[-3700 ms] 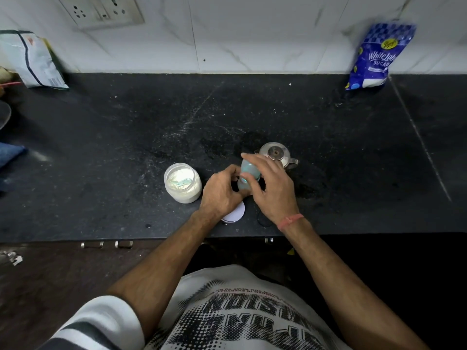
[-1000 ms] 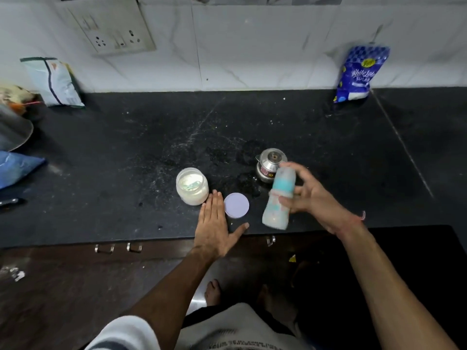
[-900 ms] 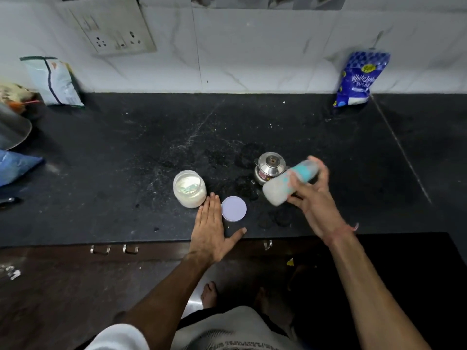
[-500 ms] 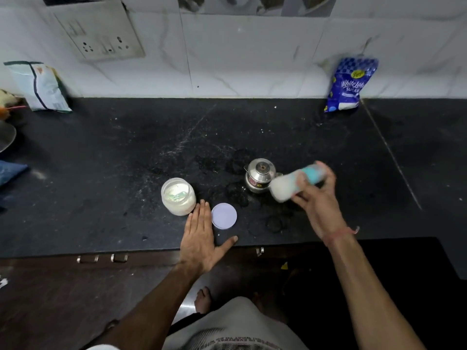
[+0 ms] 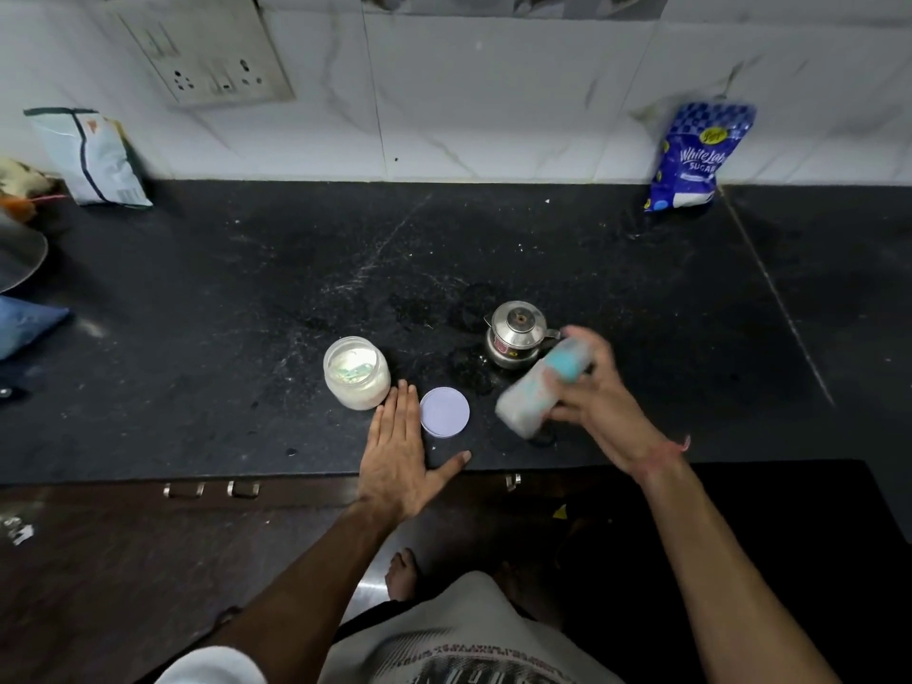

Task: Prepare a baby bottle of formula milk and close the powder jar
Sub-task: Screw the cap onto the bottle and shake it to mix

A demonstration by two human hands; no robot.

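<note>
My right hand (image 5: 599,412) grips the baby bottle (image 5: 538,387) above the counter; the bottle is tilted with its teal cap up to the right, holds milky liquid and is blurred by motion. The open glass powder jar (image 5: 356,371) stands on the black counter (image 5: 247,338), white powder inside. Its round pale lid (image 5: 444,412) lies flat just right of the jar. My left hand (image 5: 400,454) rests flat on the counter's front edge between jar and lid, fingers straight, thumb spread under the lid.
A small steel kettle (image 5: 515,334) stands just behind the bottle. A blue sugar bag (image 5: 693,158) leans on the wall at back right, a white packet (image 5: 94,158) at back left. A blue cloth (image 5: 24,325) and a steel bowl's rim (image 5: 19,256) sit at the left edge.
My right hand has lifted the bottle off the counter and swings it back and forth, tilting it. My left hand let go of the bottle and lies flat by the lid.
</note>
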